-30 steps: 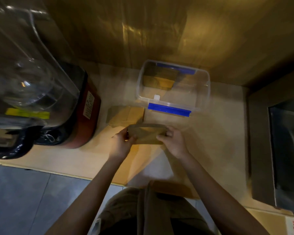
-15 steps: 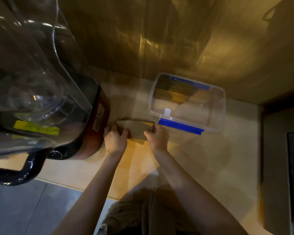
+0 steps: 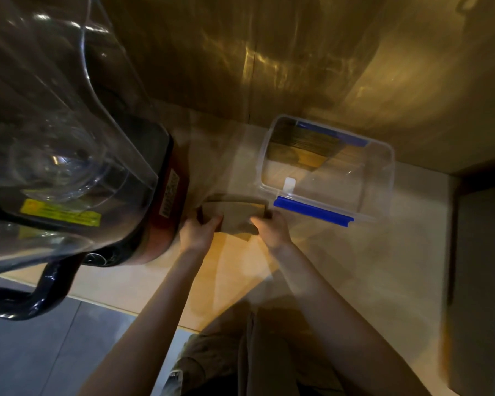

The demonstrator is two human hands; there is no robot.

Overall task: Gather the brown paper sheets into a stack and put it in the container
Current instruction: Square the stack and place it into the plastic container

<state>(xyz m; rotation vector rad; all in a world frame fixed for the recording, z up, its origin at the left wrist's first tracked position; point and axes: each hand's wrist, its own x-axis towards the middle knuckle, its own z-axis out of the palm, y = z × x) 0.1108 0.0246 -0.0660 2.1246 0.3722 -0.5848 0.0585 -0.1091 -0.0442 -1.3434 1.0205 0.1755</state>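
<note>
Both hands, left hand [image 3: 199,234] and right hand [image 3: 272,231], grip the paper stack [image 3: 235,215], squaring it up; next it probably goes into the container [image 3: 383,178].

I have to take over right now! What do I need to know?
Left hand: grips the left end of the brown paper stack.
Right hand: grips its right end.
The stack sits on the counter, between the blender and the clear container.
Done: loose sheets gathered; some brown paper already lies at the container's far end.
Left: lift the stack over the blue-edged near rim and set it inside.
</note>
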